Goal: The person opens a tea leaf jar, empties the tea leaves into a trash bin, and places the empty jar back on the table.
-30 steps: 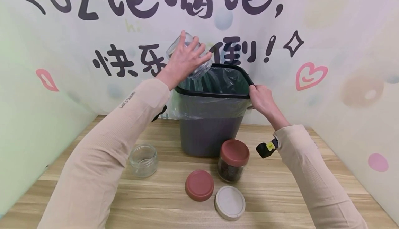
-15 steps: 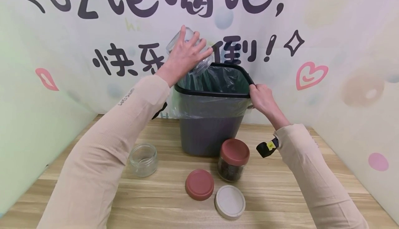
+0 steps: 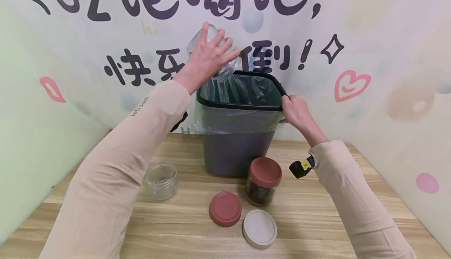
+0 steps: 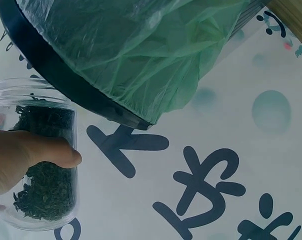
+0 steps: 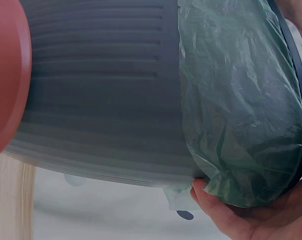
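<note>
Tilted mouth-down over the left side of the bin's opening is a clear glass jar (image 3: 229, 69), gripped by my left hand (image 3: 208, 57). The left wrist view shows dark dried leaves (image 4: 46, 190) inside the jar (image 4: 56, 222), with the thumb across its side. The grey trash bin (image 3: 236, 153) has a black rim (image 3: 243, 106) and a translucent green liner (image 5: 241, 90) folded over its edge. My right hand (image 3: 296, 110) grips the rim's right corner, its fingers curled at the liner's edge in the right wrist view.
A red-lidded jar with dark contents (image 3: 262, 188) stands before the bin. Nearer lie a red lid (image 3: 225, 209) and a white lid (image 3: 260, 229). An open glass jar (image 3: 163, 184) stands left on the wooden table (image 3: 176, 231). A printed wall sheet (image 3: 387, 47) rises behind.
My left hand has risen slightly with the jar, and the jar's base has lifted a little. The right hand stays on the bin's rim.
</note>
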A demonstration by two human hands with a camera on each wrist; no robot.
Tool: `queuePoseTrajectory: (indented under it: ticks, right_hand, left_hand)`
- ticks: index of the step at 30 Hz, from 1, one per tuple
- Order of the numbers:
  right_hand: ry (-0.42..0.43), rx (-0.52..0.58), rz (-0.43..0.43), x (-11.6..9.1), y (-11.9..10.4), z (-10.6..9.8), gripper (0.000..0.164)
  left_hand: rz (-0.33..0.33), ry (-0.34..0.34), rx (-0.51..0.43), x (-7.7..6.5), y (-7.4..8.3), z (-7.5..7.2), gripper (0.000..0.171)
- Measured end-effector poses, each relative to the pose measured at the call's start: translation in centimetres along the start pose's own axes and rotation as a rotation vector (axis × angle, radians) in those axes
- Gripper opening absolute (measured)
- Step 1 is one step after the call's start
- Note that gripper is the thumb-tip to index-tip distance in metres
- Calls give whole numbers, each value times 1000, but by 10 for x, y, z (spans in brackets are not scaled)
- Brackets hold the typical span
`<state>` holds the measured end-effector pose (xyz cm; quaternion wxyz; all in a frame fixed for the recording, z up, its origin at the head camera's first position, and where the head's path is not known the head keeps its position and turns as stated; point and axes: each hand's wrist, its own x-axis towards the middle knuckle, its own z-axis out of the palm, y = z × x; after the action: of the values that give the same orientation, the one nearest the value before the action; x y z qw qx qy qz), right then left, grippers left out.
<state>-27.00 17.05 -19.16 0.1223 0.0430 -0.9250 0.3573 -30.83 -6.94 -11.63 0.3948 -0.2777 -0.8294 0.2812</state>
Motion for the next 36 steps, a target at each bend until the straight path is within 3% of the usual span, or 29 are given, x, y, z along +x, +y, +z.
queuePoseTrajectory:
  ticks: [4, 12, 20, 27, 36]
  right_hand:
    - [8, -7, -9, 0, 0, 0, 44]
    - [-8, 3, 7, 0, 1, 0, 46]
    - [-9, -2, 7, 1, 2, 0, 47]
    - [-6, -11, -1, 0, 1, 0, 47]
    - [12, -38, -16, 0, 0, 0, 41]
  left_hand:
    - [9, 31, -3, 1, -1, -1, 52]
    - [60, -19, 23, 1, 1, -1, 58]
    - [98, 7, 78, 0, 3, 0, 58]
    - [121, -9, 120, 2, 4, -2, 58]
    - [142, 12, 131, 3, 4, -1, 56]
